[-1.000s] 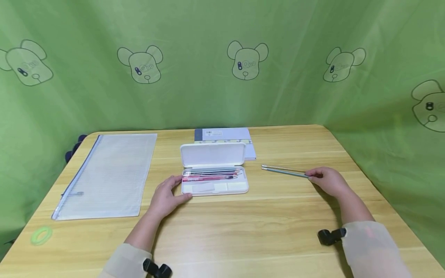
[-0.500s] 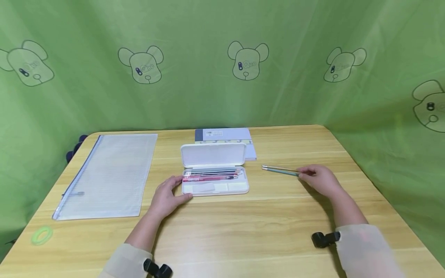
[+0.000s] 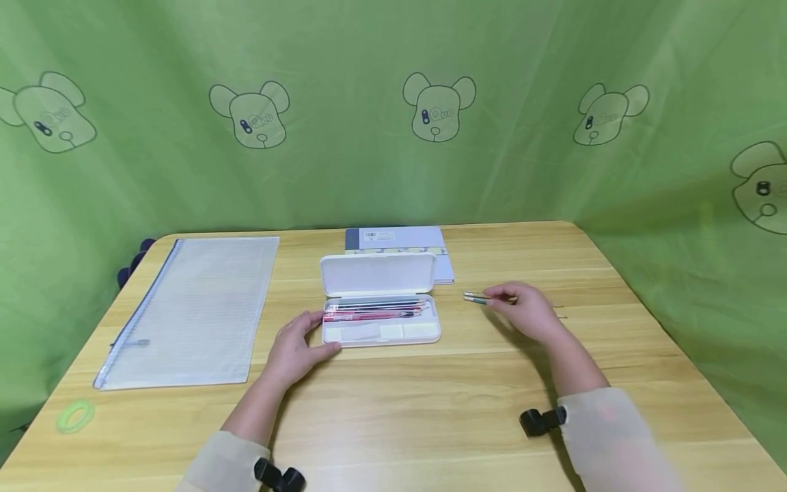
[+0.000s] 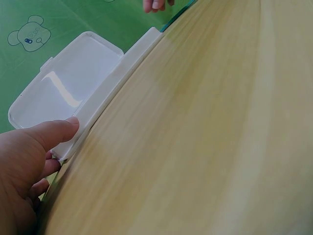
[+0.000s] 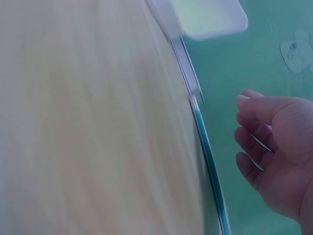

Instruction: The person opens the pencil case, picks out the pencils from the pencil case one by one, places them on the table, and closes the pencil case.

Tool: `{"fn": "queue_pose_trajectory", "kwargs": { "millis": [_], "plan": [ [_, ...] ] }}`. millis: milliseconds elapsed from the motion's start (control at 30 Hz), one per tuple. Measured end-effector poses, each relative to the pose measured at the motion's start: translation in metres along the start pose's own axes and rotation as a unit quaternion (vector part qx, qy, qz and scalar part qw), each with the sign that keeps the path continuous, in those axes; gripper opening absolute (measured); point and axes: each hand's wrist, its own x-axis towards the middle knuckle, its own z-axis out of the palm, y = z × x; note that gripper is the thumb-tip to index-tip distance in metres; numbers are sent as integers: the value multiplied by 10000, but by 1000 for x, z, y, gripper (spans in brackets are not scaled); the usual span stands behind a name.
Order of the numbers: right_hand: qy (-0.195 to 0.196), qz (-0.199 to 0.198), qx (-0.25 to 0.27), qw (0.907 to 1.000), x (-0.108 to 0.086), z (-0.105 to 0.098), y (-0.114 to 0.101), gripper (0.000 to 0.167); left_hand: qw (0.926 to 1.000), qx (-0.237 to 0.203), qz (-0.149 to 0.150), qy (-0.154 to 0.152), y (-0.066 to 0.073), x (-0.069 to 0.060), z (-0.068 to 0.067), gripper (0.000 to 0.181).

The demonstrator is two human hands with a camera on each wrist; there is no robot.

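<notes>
Wooden surface [image 3: 430, 417], left hand [image 3: 299, 347] gripping open pencil case [image 3: 378, 275] between thumb and fingers — right hand [image 3: 525, 311] just over two pencils [image 3: 475, 299], fingers loosely curled.

In the head view, the right hand [image 3: 522, 313] hides much of two pencils [image 3: 475, 299]. The lid [image 3: 378, 275] partly covers the notebook [image 3: 408, 237].

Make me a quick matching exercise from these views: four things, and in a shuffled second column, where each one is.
Things:
1. left hand
2. right hand
3. notebook
4. green ring

Places:
A. partly hidden behind the raised lid
B. near the left edge of the table
C. over two pencils
D. at the left end of the white pencil case

Pairs: 1-D; 2-C; 3-A; 4-B.
</notes>
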Motion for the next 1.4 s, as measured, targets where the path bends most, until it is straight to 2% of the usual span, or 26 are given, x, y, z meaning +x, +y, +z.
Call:
{"fn": "queue_pose_trajectory", "kwargs": {
  "millis": [400, 733, 867, 1100, 1400],
  "plan": [
    [-305, -256, 352, 9986, 18, 37, -43, 24, 10000, 19, -50, -11, 0, 0, 0, 72],
    [-828, -456, 340, 9949, 32, 63, -72, 22, 10000, 21, -38, -6, -1, 1, 0, 72],
    [-967, -476, 182, 9940, 37, 71, -77, 23, 10000, 3, -51, 1, 0, 0, 0, 72],
    [-1136, -596, -474, 9906, 42, 77, -86, 24, 10000, 28, -12, 29, 0, 0, 1, 72],
    [-1489, -363, -1049, 9826, 45, 79, -97, 26, 9998, 64, 176, 98, -2, 1, 1, 70]
  ]
}}
